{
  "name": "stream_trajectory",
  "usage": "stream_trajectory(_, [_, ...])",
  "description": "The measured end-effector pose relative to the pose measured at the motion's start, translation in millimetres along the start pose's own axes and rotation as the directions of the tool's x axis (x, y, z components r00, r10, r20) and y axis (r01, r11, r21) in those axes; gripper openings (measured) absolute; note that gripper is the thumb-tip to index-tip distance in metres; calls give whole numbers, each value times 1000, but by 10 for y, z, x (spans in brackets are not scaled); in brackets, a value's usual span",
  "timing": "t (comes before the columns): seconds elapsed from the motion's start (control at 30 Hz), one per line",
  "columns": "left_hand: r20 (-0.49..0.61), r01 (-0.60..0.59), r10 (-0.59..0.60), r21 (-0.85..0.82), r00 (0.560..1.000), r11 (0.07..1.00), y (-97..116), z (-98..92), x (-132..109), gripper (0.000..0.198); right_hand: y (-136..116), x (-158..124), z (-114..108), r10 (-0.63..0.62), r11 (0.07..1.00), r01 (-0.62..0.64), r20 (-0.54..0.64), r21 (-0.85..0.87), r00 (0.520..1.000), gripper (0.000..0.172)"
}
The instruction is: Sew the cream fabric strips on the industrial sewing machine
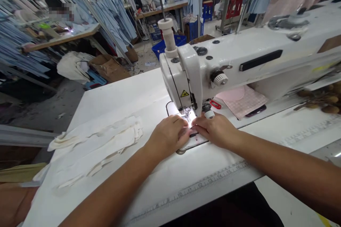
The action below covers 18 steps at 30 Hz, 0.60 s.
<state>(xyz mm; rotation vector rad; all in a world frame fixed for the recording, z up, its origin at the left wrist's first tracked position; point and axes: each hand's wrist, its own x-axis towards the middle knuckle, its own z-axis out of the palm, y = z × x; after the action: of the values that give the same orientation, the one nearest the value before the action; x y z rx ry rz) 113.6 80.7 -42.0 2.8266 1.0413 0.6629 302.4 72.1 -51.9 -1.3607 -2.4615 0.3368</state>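
Observation:
Both hands meet at the lit needle area of a white sewing machine (183, 74). My left hand (170, 131) is on the left of the presser foot (188, 115), its fingers pressed together close to the needle plate. From the right, my right hand (215, 129) reaches in with thumb and fingers pinched near the same spot. Whatever lies between the fingertips is small and washed out by the lamp, so I cannot make it out. Left of my left hand, stacks of white cloth pieces (114, 145) lie on the white table (165, 181).
A printed ruler scale (197, 186) runs along the table's front edge. Under the machine arm lie pink checked fabric (245, 101) and a red thread snipper (215, 104). Brown round objects (325, 101) sit at the right. Other people work at tables behind, among hanging blue garments (106, 3).

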Motion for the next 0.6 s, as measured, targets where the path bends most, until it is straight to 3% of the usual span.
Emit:
stream_trajectory(0.13, [-67,-132,149,216,987,967,12,41,-12,12,40,-4,48,-9,1000,9,-60,2,998,23])
stream_trajectory(0.23, [-64,-167,193,293,979,942,-5,55,-10,11,58,-7,70,-10,1000,10,-67,0,998,24])
stream_trajectory(0.6, [-127,-122,174,340,977,932,-39,58,38,20,80,-11,85,-34,999,34,-94,-4,995,23])
